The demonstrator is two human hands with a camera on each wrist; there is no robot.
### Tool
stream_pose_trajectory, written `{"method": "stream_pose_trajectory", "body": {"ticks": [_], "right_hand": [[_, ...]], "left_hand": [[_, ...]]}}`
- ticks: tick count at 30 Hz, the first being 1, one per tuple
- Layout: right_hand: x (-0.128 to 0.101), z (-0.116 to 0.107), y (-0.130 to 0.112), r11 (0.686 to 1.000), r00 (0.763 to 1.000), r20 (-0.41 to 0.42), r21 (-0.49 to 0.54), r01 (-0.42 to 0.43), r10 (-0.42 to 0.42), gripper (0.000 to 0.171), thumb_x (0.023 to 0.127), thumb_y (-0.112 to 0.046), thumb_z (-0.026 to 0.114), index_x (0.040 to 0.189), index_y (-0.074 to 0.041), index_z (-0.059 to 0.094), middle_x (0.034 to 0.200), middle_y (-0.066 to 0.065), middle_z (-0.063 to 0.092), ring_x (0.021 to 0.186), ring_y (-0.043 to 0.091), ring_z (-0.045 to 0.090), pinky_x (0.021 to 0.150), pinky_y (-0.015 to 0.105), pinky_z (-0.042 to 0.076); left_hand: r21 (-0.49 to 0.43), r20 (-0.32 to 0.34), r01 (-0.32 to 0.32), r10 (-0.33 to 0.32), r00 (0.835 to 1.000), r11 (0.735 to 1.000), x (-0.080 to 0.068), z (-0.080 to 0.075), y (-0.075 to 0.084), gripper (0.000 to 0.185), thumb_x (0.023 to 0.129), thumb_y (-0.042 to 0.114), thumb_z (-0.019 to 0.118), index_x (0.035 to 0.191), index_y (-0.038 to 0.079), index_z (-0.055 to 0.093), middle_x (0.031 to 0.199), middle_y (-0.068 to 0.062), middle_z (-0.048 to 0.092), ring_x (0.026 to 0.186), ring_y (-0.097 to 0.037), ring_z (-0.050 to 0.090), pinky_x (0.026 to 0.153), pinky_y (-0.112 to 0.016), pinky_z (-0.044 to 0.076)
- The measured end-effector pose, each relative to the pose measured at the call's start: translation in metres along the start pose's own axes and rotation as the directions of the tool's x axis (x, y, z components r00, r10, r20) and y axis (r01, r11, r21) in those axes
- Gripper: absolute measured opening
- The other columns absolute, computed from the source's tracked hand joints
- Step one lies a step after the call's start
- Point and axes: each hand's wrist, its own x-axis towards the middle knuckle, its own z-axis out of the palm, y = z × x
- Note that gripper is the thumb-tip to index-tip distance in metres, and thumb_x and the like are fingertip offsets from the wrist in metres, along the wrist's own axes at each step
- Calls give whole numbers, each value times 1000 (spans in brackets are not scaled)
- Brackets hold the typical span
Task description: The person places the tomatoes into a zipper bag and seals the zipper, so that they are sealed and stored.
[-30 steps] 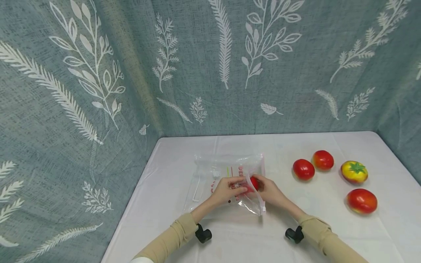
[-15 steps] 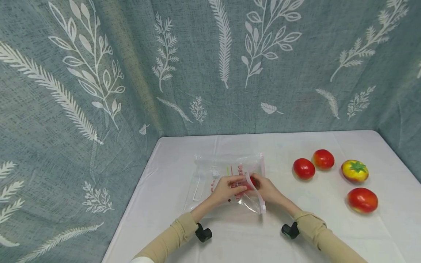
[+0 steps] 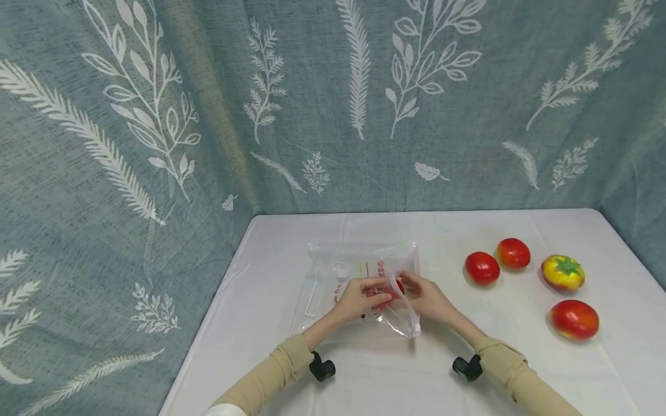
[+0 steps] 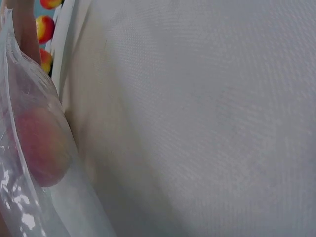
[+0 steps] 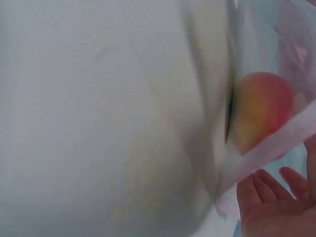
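A white-covered counter (image 3: pixel 291 242) is standing in a corner. Behind it and to both sides, grey-blue curtains (image 3: pixel 312 86) printed with white leaves are hanging, evenly lit.

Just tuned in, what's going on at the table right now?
A person has both hands at the mouth of a clear plastic bag lying on the white table. The left hand grips the bag's edge, while the right hand is at the opening, where a red tomato sits just inside. Four more tomatoes lie loose on the table to the right, one of them yellow-topped.
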Motion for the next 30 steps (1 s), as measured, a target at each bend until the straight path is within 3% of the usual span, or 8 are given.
{"method": "stream_pose_trajectory", "body": {"ticks": [5,10,17,24,30], "right_hand": [[-7,-8,0,1000,1000,-13,2,-17,17,73,81,-17,75,140,6,38,142,28,42,129,42,43,102,48,40],[-15,-17,2,999,998,-38,-21,-41,40,72,83,-21,74,142,0,39,144,24,42,131,41,42,102,47,39],[-24,-29,6,998,994,-86,-21,-62,60,74,81,-24,75,142,-2,39,144,22,43,132,39,42,101,44,40],[-30,-40,10,998,991,-122,-9,-60,58,74,84,-25,73,143,-1,37,146,21,40,134,39,39,102,44,38],[-34,-49,8,999,985,-167,-24,-47,42,72,85,-25,72,143,-1,37,146,21,40,134,39,39,100,42,38]], "left_hand": [[5,-1,7,-7,1000,1000,-3,-1,12,35,84,0,68,117,-9,62,113,-25,65,73,1,51,61,-10,41],[1,18,0,0,1000,1000,-8,-4,27,35,84,0,68,117,-11,61,112,-28,65,72,-1,50,60,-11,41],[18,-8,11,-11,1000,1000,0,1,0,35,83,3,69,117,-4,64,110,-21,68,68,3,48,58,-11,38],[4,-6,11,-11,1000,1000,0,0,-1,36,83,6,70,118,-3,64,113,-20,67,78,5,55,67,-10,45],[17,-13,22,-22,1000,1000,0,0,-2,37,82,7,72,118,-2,65,114,-19,67,79,4,53,68,-10,44]]}}
